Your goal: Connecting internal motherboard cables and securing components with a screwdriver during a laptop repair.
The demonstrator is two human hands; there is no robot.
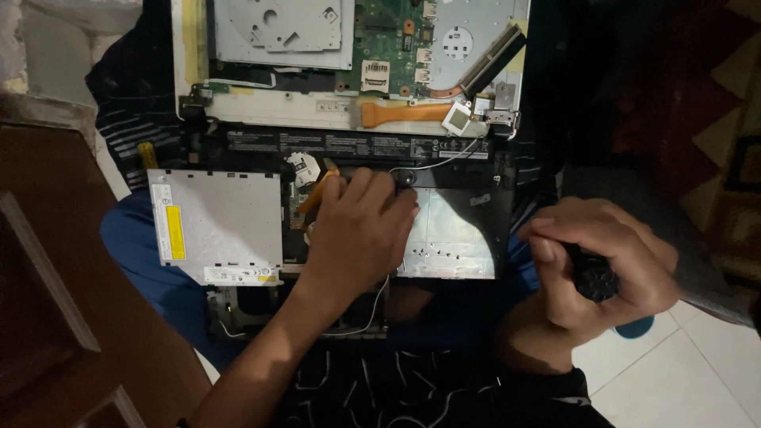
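A dismantled laptop base [444,230] lies across a seated person's lap, its left hand [361,226] pressed flat, fingers spread, on the dark inner frame at centre, gripping nothing. At three o'clock the right hand [590,265] is curled shut around a small black part [594,277] (what kind of part cannot be told). At nine o'clock sits a silver optical drive [214,222]; at twelve, the exposed green circuit board [388,47].

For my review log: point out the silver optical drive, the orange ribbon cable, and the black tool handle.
silver optical drive [216,222], head view, middle of its metal top.
orange ribbon cable [400,113], head view, mid-length of the strip.
black tool handle [594,277], head view, knurled end in the right hand [590,265].
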